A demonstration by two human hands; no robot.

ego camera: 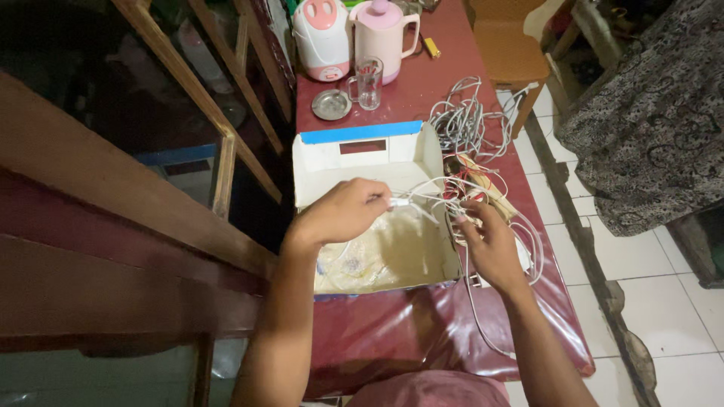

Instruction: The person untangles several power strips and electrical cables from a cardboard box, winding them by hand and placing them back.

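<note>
I see white cables (460, 124) w/ some red wires (452, 192), white box (354, 162) w/ blue top edge, dark red glossy tablecloth (392, 332), pink-and-white kettle (379, 30) & appliance (323, 38), white floor tiles (664, 316), black-grey patterned fabric (648, 120).

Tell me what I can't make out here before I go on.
Head view only:
- Left hand: fingertips curl under, hiding the grip on the white plug.
- Right hand: its back covers what the fingers pinch in the tangled cables.
- Open cardboard box: its contents are too dim.
</note>
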